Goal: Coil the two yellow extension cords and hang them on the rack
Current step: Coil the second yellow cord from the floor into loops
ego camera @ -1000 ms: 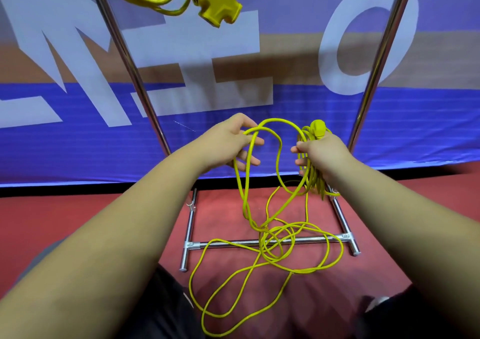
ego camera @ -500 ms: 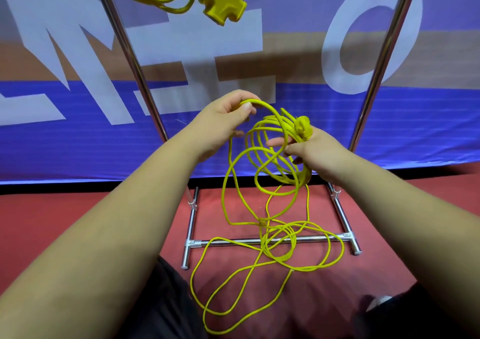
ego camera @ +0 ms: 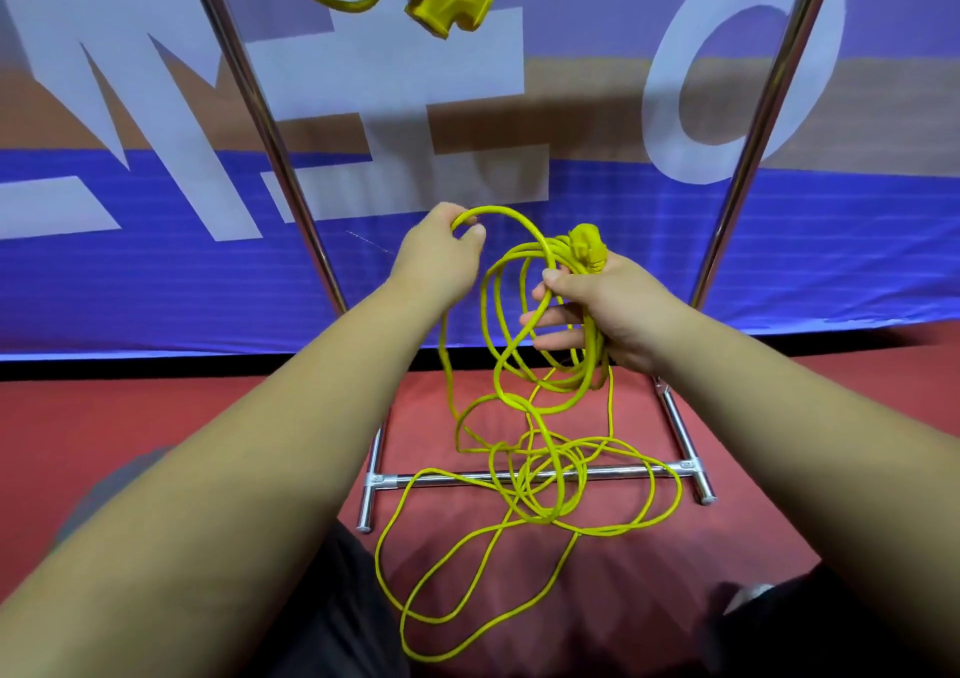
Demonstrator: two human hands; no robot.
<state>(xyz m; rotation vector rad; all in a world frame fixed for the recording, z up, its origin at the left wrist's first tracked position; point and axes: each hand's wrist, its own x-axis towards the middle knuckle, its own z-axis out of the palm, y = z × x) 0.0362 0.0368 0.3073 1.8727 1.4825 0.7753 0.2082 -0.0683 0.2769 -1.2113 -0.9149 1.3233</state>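
A blue banner (ego camera: 597, 241) with large white letters and a tan band fills the upper half of the frame. A black strip (ego camera: 156, 365) runs along its bottom edge. Below lies a red floor (ego camera: 156, 417). Dark trousers (ego camera: 337, 625) show at the bottom edge, and a grey patch (ego camera: 104, 490) at lower left.

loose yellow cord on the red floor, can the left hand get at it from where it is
Probably yes: nothing lies between the left hand and the loose yellow cord piled over the rack's silver base bar, though its grip pinches a loop of that cord.
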